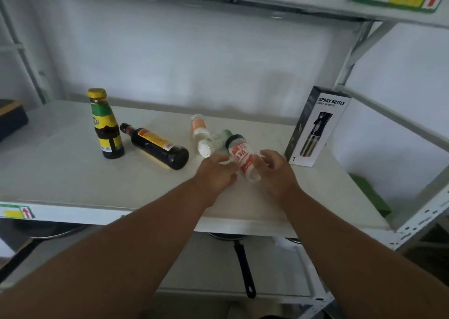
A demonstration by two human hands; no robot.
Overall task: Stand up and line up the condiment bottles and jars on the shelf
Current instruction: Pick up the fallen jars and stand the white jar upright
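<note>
On the white shelf [73, 177], a dark sauce bottle with a yellow cap and green-yellow label [107, 126] stands upright at the left. Beside it a dark soy sauce bottle [156, 146] lies on its side. Three small jars lie in the middle: one with a pink label [199, 126], one with a green label [213, 142], and one with a red label and black lid [241, 154]. My left hand [215, 176] and my right hand [277, 173] flank the red-label jar, fingers apart and curled at its sides. Neither has a firm grip on it.
A spray bottle box [315, 126] stands upright at the right of the shelf, close to my right hand. The shelf's metal posts and brace [357, 49] rise behind it. A dark case [11, 122] sits at the far left. A pan with a black handle [244, 265] lies on the shelf below.
</note>
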